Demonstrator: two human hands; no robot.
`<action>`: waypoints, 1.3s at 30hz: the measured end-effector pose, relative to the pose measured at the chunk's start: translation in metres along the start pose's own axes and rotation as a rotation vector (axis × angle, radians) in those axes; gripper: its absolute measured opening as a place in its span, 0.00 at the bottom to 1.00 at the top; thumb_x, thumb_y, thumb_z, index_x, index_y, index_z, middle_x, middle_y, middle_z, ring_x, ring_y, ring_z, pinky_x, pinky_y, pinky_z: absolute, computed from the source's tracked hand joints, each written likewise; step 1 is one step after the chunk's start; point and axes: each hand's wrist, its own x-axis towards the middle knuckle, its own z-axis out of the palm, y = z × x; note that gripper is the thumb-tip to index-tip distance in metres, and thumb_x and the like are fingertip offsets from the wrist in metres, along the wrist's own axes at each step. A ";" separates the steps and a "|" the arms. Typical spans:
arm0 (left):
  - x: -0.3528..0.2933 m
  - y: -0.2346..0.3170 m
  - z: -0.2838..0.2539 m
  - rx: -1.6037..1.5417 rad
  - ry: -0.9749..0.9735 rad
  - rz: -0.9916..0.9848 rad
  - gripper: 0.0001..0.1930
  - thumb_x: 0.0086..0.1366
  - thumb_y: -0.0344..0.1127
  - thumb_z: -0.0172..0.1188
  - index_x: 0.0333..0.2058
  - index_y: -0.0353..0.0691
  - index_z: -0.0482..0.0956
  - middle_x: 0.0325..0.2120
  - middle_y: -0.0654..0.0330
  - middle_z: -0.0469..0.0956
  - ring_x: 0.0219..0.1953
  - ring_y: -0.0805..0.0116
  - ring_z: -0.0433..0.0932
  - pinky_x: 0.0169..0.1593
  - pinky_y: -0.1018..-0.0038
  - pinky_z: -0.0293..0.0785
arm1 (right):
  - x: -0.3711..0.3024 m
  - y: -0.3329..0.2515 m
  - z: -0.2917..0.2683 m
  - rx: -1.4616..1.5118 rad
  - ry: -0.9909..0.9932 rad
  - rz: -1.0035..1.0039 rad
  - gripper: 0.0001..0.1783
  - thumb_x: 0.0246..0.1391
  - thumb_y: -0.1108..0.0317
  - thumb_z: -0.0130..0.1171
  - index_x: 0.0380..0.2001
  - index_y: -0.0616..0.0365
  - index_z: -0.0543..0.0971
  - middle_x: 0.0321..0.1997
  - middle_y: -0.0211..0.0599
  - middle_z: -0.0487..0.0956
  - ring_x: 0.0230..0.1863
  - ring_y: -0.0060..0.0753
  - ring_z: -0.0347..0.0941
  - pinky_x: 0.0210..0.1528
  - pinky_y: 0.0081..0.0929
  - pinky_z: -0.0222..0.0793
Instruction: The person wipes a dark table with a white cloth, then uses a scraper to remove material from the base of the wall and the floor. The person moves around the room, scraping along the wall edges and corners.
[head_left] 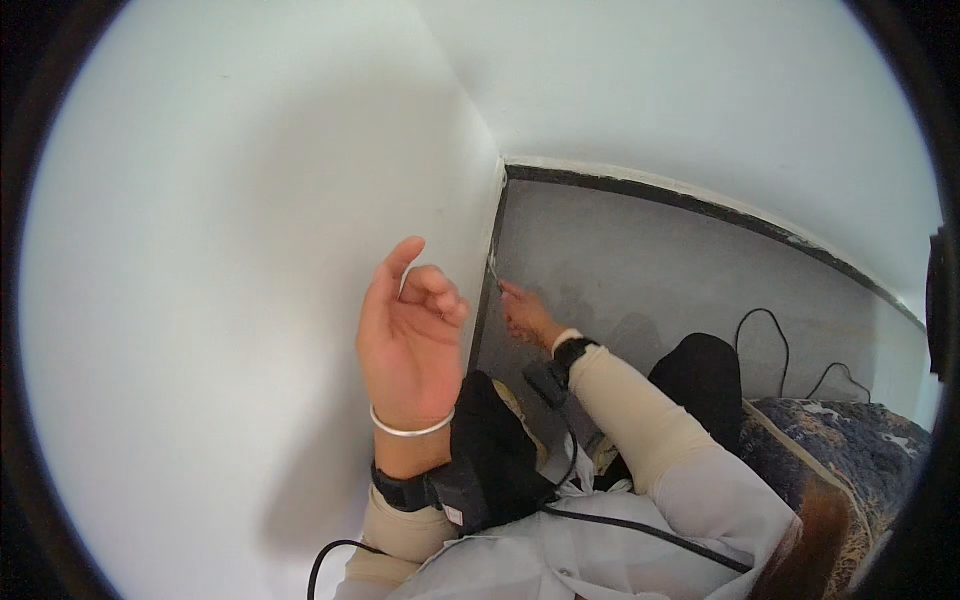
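Observation:
My left hand (pixel 412 345) is raised beside the white left wall (pixel 200 300), palm showing and fingers loosely curled but apart. Nothing is in it. Low down by the floor, my right hand (pixel 527 312) is closed around a thin, light-coloured tool (pixel 494 270). Its tip meets the dark strip (pixel 484 312) along the foot of the left wall; the small size hides what kind of tool it is. A similar dark skirting strip (pixel 690 205) runs along the base of the far wall, with whitish smears on its upper edge.
Grey floor (pixel 640 260) stretches right from the corner. Black cables (pixel 786 350) lie on it, near a dark patterned fabric (pixel 850 440) at the lower right. My bent knee (pixel 705 370) is close to my right forearm. Another cable (pixel 650 522) crosses my shirt.

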 end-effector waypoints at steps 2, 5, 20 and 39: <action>-0.004 -0.002 -0.001 0.005 -0.017 0.018 0.16 0.67 0.39 0.40 0.45 0.36 0.70 0.25 0.60 0.74 0.27 0.72 0.69 0.34 0.76 0.65 | 0.006 -0.012 -0.012 0.076 -0.007 0.051 0.23 0.63 0.62 0.37 0.61 0.47 0.58 0.21 0.27 0.66 0.19 0.20 0.59 0.20 0.19 0.59; -0.007 0.008 -0.006 0.017 0.010 0.070 0.16 0.67 0.39 0.40 0.46 0.36 0.70 0.25 0.61 0.74 0.27 0.72 0.68 0.33 0.76 0.65 | 0.003 0.006 -0.005 0.051 -0.015 0.006 0.24 0.62 0.62 0.38 0.62 0.47 0.58 0.22 0.27 0.66 0.19 0.19 0.59 0.19 0.19 0.59; -0.052 0.037 -0.017 0.089 0.191 0.210 0.18 0.68 0.39 0.37 0.48 0.34 0.69 0.23 0.64 0.67 0.25 0.73 0.61 0.30 0.77 0.59 | 0.008 0.023 -0.001 0.242 -0.120 0.122 0.25 0.62 0.64 0.40 0.62 0.48 0.57 0.22 0.30 0.67 0.18 0.21 0.58 0.17 0.20 0.59; -0.057 0.032 -0.008 0.085 0.199 0.217 0.22 0.69 0.40 0.32 0.54 0.32 0.63 0.22 0.64 0.67 0.23 0.75 0.61 0.26 0.79 0.60 | 0.051 -0.002 -0.024 0.229 0.026 0.075 0.27 0.61 0.62 0.43 0.63 0.48 0.55 0.21 0.29 0.67 0.18 0.21 0.60 0.16 0.20 0.60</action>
